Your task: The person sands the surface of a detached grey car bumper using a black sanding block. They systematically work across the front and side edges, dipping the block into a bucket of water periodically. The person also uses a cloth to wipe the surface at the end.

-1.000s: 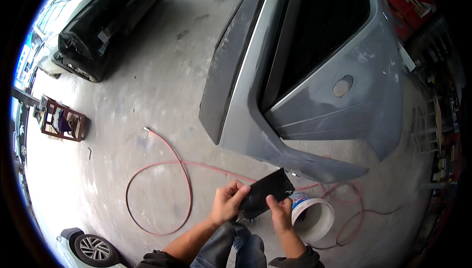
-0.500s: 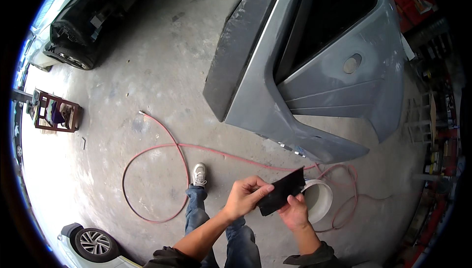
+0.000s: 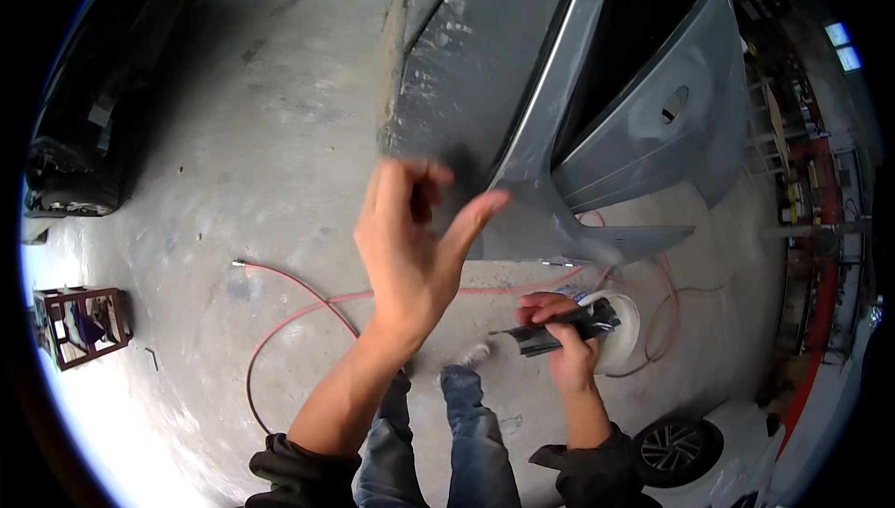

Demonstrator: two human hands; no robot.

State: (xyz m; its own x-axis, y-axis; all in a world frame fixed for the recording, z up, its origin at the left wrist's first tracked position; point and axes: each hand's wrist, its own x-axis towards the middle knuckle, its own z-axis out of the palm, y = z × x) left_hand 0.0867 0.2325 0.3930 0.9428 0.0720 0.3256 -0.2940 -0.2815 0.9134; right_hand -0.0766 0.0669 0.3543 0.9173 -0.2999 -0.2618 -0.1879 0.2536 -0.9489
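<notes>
My left hand [image 3: 408, 247] is raised and slightly blurred, its thumb stretched apart from the curled fingers; I see nothing in it. It shows in front of the edge of a grey car body [image 3: 643, 158] with a dark window and an oval recess; whether it touches it I cannot tell. Lower and to the right, my right hand [image 3: 573, 351] grips a thin black sheet [image 3: 539, 340], bent lengthwise between thumb and fingers. The sheet looks like sandpaper. A white bucket [image 3: 628, 336] stands on the floor beyond that hand, partly hidden by it.
A red hose [image 3: 303, 285] loops across the concrete floor around my feet and past the bucket. A dark red crate-like stand [image 3: 82, 359] is at the left. A white car's wheel [image 3: 678, 452] shows at lower right, shelving [image 3: 820, 191] along the right.
My left hand has let go of the black sheet and moved up to the car body. The right hand keeps the sheet, now bent over. My view has shifted, and my feet have moved.
</notes>
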